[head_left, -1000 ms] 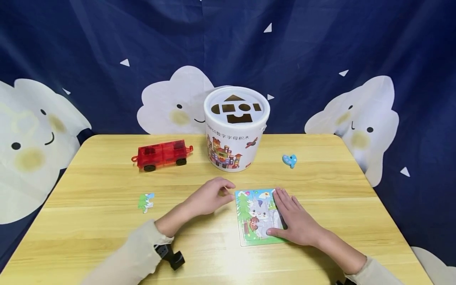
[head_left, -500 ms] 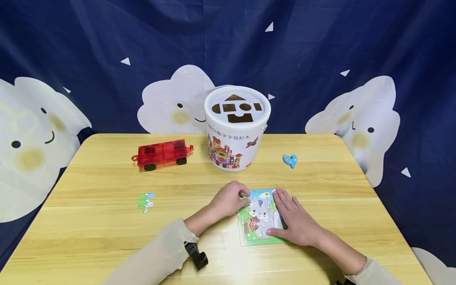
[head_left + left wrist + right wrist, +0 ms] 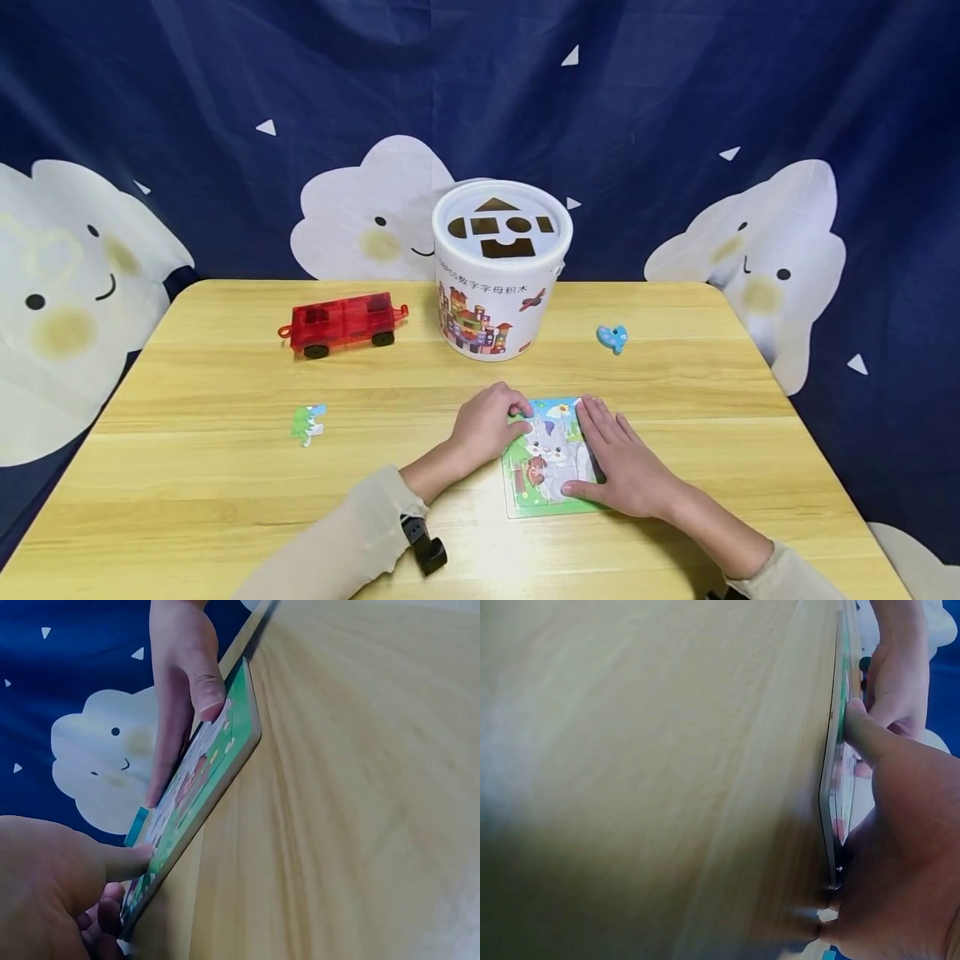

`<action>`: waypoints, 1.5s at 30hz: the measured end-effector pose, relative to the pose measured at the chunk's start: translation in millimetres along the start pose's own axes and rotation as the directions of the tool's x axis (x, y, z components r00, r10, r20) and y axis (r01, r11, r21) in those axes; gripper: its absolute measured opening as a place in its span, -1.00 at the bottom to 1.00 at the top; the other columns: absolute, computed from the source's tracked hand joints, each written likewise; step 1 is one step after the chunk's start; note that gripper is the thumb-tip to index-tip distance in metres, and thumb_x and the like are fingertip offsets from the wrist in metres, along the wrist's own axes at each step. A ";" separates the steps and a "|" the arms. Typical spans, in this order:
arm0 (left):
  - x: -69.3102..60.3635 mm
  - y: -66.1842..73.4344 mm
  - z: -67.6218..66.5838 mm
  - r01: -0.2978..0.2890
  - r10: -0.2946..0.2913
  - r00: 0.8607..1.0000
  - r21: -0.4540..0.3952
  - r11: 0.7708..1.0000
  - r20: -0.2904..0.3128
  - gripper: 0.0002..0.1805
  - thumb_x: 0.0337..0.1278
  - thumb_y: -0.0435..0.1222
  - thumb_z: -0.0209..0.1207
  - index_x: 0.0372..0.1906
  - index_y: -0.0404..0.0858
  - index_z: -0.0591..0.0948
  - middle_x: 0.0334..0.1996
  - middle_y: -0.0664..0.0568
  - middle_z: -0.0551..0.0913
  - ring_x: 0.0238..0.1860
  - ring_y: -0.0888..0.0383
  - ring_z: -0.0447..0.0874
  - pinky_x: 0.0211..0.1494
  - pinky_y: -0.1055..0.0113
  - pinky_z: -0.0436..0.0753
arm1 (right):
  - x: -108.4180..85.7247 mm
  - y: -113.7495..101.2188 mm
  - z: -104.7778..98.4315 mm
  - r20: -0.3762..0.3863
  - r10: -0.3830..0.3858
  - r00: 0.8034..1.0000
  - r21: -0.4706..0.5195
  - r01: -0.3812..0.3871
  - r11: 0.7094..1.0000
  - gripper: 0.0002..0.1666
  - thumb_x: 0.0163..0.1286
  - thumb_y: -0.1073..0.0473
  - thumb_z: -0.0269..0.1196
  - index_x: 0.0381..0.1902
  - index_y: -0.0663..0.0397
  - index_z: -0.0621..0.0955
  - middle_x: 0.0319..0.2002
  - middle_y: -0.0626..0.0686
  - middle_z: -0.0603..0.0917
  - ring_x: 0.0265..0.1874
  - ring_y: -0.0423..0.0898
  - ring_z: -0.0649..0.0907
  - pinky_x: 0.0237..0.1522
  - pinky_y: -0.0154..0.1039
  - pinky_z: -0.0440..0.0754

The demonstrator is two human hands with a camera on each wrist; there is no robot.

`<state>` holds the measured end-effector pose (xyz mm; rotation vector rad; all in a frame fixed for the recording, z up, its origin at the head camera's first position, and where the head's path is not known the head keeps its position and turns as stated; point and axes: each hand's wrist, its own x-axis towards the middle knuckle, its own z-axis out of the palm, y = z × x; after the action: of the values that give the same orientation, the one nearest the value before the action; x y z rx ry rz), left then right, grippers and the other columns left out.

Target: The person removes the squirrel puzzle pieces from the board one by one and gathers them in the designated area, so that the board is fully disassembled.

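Note:
A square jigsaw puzzle with a grey squirrel picture lies on the table in the head view. At its upper left corner, my left hand curls its fingers by the edge, the thumb on the picture. The left wrist view shows this thumb on top and the fingers low beside the edge. My right hand lies over the puzzle's right side with straight fingers and thumb spread, hiding part of the picture. A loose puzzle piece, green, blue and white, rests on the table to the left.
Behind the hands stands a white block bucket with shaped holes in its lid. A red toy wagon is left of it and a small blue toy right of it. A dark blue cloud-print curtain hangs behind the wooden table.
My left hand has moved right from beside the puzzle onto its upper left corner, the fingers curling there. The right hand has stayed in place on the puzzle.

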<state>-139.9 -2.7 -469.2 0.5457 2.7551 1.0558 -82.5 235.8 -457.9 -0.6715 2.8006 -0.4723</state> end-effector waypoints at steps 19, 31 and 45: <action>3.8 3.9 3.4 0.029 -0.029 0.999 0.023 0.999 0.019 -0.93 0.19 -0.23 0.41 -0.27 -0.06 0.73 -0.37 0.22 0.49 -0.32 0.29 0.44 -0.25 0.40 0.46 | -0.1 0.6 -0.1 0.036 0.009 0.999 -0.024 -0.009 1.000 0.34 0.32 -0.50 0.19 0.59 0.37 -0.03 0.61 0.31 -0.08 0.59 0.25 -0.06 0.48 0.32 -0.05; 4.8 4.4 2.6 0.036 -0.037 0.999 0.029 0.999 0.027 -0.95 0.21 -0.20 0.40 -0.27 -0.04 0.73 -0.36 0.23 0.49 -0.30 0.29 0.46 -0.25 0.39 0.47 | 6.9 -10.9 6.9 -0.111 0.099 0.989 0.021 -0.098 0.995 -0.08 0.56 -0.15 0.14 0.52 0.44 0.16 0.55 0.38 0.09 0.54 0.30 0.09 0.44 0.37 0.03; 6.6 6.7 -2.3 0.082 -0.081 0.994 -0.010 0.997 0.074 -0.96 0.28 -0.21 0.36 -0.27 -0.06 0.71 -0.33 0.21 0.50 -0.30 0.27 0.45 -0.19 0.33 0.48 | 10.2 -14.9 8.4 -0.122 0.121 0.985 -0.001 -0.122 0.993 -0.07 0.51 -0.15 0.20 0.50 0.45 0.22 0.55 0.37 0.12 0.53 0.30 0.14 0.42 0.37 0.10</action>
<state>-144.7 3.0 -463.0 0.4563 2.6803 1.0146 -83.1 216.2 -461.7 -0.4854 2.9379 -0.4947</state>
